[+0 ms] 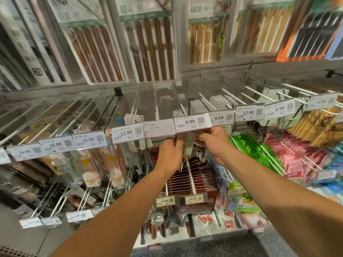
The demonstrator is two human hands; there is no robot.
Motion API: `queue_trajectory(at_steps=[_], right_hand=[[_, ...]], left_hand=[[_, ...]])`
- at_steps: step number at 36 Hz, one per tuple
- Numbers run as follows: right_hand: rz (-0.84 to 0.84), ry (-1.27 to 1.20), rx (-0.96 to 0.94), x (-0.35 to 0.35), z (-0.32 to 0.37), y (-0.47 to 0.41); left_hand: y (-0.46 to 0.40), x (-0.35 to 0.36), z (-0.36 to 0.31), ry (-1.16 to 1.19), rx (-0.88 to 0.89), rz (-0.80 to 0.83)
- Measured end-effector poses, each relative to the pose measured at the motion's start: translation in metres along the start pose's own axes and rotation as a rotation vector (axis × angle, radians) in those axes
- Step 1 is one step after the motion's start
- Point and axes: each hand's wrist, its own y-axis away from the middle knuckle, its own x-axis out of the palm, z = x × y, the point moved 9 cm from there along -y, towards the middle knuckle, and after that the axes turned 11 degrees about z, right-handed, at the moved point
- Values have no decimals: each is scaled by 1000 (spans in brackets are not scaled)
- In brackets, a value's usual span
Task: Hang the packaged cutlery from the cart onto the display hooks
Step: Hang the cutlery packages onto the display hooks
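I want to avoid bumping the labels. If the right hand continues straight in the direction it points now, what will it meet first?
The right hand points up and leftward. Its fingertips already sit right under the 8.99 price tag, so that tag strip probably comes first. Depth is unclear.
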Motion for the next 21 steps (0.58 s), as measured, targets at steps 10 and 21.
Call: queue_trajectory(at_steps=[10, 21], right_hand=[[-62, -9, -64, 1, 1, -7], [-40, 105, -40, 6, 0, -7]], left_hand=[[-3, -6, 0, -81, 46, -133], [-4, -5, 5, -171, 42, -199]])
